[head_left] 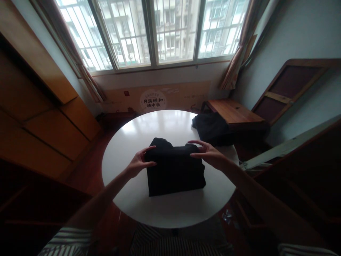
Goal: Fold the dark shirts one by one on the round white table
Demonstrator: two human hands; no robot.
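A folded black garment [176, 174], roughly rectangular, lies on a round white table [128, 149]. Its far edge is raised and uneven, with a dip in the middle; dark cloth makes its kind hard to tell. My left hand [140, 161] grips the far left corner, thumb nearer me and fingers over the upper fold. At the far right corner, my right hand [209, 153] holds the same fold between thumb and fingers. Some of the fingertips are lost against the black cloth.
Another black cloth pile [211, 126] lies at the table's far right edge. Behind it stands a wooden side table [236, 111]. Wooden cabinets [55, 131] line the left, a barred window [154, 35] the far wall. A pale board [277, 151] slants at the right.
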